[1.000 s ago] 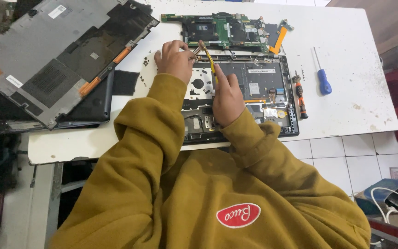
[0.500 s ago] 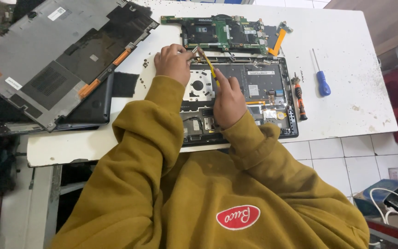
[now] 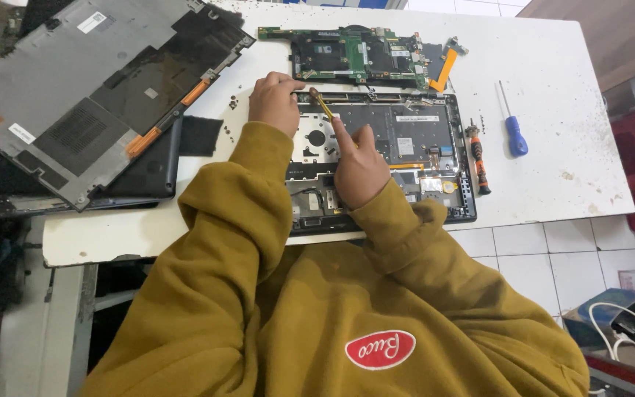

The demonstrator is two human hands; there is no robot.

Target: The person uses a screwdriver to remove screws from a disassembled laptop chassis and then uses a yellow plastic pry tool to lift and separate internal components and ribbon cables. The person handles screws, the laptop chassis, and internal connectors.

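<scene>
The right hand (image 3: pixel 359 165) is gripping a thin tool with a yellow handle (image 3: pixel 323 104), its fingers closed around the lower end while the shaft is slanting up and to the left, with its dark tip hovering over the top left corner of the opened laptop base (image 3: pixel 406 147); whether the tip is touching the base cannot be told. The left hand (image 3: pixel 275 101) is resting just beside that same corner with its fingers curled inward, knuckles up, and whether it is pinching anything is not visible. The laptop base is lying flat on the white table (image 3: pixel 553 88), right in front of the person, with its inner metal frame and round fan opening exposed. Just above it, touching or nearly touching its upper edge, a green circuit board (image 3: pixel 354 53) is lying with an orange ribbon cable (image 3: pixel 445 68) at its right end. To the right of the base, an orange and black screwdriver (image 3: pixel 477 158) is lying alongside its edge, and a blue-handled screwdriver (image 3: pixel 514 132) is sitting a little further right. On the left side of the table, a grey laptop bottom cover (image 3: pixel 90 88) is resting tilted on top of a dark laptop (image 3: pixel 141 173). Both arms are wearing mustard-yellow sleeves (image 3: pixel 237 213).
</scene>
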